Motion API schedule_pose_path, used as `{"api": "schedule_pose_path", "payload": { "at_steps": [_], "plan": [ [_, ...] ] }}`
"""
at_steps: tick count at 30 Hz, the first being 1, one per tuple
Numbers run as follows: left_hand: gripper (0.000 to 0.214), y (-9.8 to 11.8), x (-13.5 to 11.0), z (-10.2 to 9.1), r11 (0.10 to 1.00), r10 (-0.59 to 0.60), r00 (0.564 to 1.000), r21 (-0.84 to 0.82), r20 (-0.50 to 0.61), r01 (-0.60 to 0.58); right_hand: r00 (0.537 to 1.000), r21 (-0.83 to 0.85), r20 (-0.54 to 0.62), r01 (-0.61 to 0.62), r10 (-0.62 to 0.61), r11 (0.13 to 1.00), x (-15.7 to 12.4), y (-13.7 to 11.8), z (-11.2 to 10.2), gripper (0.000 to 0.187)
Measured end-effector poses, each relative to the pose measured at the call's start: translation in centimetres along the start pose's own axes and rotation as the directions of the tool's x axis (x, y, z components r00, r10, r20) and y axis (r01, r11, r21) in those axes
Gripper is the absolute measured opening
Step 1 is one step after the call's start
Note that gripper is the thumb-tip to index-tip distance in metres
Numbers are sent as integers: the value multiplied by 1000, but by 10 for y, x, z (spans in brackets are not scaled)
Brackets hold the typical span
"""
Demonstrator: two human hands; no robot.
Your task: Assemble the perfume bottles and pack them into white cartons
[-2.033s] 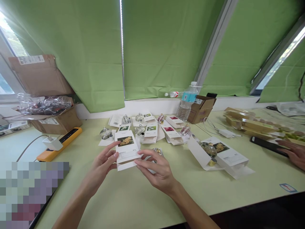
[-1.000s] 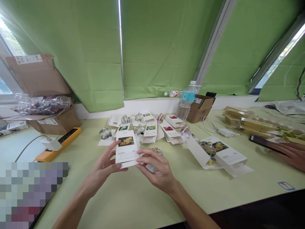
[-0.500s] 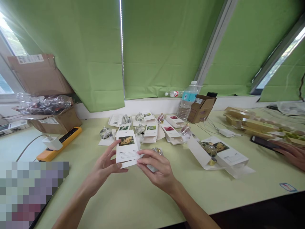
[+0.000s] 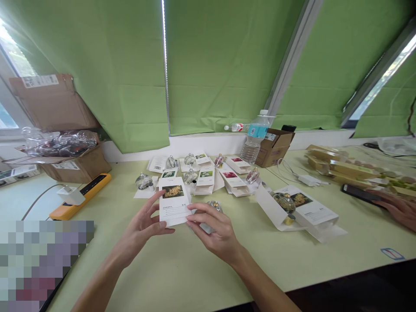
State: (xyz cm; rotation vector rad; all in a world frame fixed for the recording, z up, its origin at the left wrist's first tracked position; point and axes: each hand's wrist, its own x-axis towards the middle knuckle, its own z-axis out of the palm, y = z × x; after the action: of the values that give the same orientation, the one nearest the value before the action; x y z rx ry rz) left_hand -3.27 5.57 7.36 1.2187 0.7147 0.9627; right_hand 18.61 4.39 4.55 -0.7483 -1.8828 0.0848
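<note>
A small white carton (image 4: 174,209) with a yellow-flower picture is held up between my hands, over the table. My left hand (image 4: 144,227) grips its left side, thumb at the lower corner and a finger by the picture. The fingers of my right hand (image 4: 214,229) pinch its lower right edge. Just behind my right hand a glass ornament-like bottle (image 4: 215,205) with a gold top is partly hidden. Beyond the carton lie several white cartons with flower pictures, such as a red-flower carton (image 4: 231,177), and glass bottles, such as a clear one (image 4: 143,181).
To the right lie an open yellow-flower carton (image 4: 313,212) and a glass bottle (image 4: 284,202). Another person's hand (image 4: 398,212) holds a phone (image 4: 360,195). A power strip (image 4: 81,197), cardboard box (image 4: 76,167), large water bottle (image 4: 255,141) and brown box (image 4: 276,147) stand around the table.
The flap at the carton's lower end, slanting out before, now lies in against the end. Both hands have kept nearly the same place and grip.
</note>
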Motion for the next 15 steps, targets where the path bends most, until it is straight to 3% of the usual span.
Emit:
{"api": "schedule_pose_path", "payload": {
  "at_steps": [15],
  "plan": [
    [78, 0, 0, 2, 998, 17, 1000, 54, 12, -17, 999, 32, -21, -47, 48, 998, 1, -3, 0, 22]
  ]
}}
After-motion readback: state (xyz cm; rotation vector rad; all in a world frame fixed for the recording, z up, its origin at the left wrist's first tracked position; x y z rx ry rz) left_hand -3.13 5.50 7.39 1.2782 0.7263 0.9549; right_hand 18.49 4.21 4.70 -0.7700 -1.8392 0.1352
